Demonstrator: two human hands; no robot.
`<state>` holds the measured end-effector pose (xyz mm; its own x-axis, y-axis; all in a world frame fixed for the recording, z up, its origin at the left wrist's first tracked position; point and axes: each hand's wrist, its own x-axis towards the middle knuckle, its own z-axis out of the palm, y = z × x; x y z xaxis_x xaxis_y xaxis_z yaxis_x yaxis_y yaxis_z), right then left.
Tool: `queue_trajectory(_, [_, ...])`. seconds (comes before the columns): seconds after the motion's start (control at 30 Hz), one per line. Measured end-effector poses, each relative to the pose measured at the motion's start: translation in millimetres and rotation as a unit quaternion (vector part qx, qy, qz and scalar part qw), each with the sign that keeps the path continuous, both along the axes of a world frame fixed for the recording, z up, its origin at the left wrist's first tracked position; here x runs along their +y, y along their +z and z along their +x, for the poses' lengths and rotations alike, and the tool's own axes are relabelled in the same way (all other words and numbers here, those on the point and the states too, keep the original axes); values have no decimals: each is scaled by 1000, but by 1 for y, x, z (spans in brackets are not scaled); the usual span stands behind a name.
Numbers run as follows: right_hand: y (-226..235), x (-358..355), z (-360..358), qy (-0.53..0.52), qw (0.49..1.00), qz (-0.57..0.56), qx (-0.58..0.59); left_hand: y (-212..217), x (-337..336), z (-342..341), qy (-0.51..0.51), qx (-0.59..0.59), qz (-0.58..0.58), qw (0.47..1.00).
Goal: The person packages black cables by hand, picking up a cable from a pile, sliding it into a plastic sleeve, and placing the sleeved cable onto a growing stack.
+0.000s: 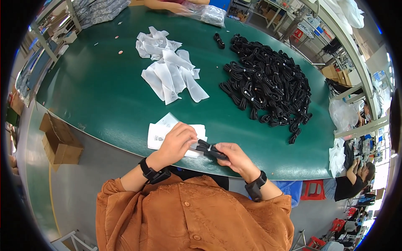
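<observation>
My right hand [234, 158] is closed on a coiled black cable [211, 149], tied at its middle with a light-coloured tie. The cable's left end reaches my left hand [179, 142], whose fingers are pinched on a translucent white plastic bag [193, 145]; how far the cable sits in the bag is hidden by the fingers. Beneath my left hand, at the table's near edge, lie flat white printed bags [155, 136].
The green table [104, 96] carries a loose pile of translucent bags [171, 71] and a large heap of tied black cables [268, 83]. One cable bundle [219, 40] lies apart. Across the table a person handles clear plastic packs [211, 16]. An open cardboard box [63, 142] stands at left.
</observation>
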<state>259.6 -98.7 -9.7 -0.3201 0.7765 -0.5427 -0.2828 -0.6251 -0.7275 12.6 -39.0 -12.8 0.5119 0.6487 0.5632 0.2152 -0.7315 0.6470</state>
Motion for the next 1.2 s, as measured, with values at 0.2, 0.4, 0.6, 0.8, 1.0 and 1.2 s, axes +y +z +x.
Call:
queue_trajectory(0.2, [9,-1,2,-59,963,194,-179,-7,-4,-3,87,-29,-145,985])
queue_trajectory(0.4, [12,-9,-2,-34,923,292,-247,-16,-2,-4,93,-22,-274,957])
queue_trajectory(0.6, [7,-7,-3,-89,945,251,-191,-15,-6,4,96,-20,-100,990])
queue_trajectory(0.8, [-5,7,-15,-133,959,234,-89,-10,-5,-2,83,38,-309,947])
queue_trajectory(1.0, [-18,24,-37,-18,780,452,-431,-33,0,-9,44,-98,-359,927])
queue_trajectory(1.2, [-20,41,-69,4,745,456,-487,-35,2,-9,18,-148,-392,908])
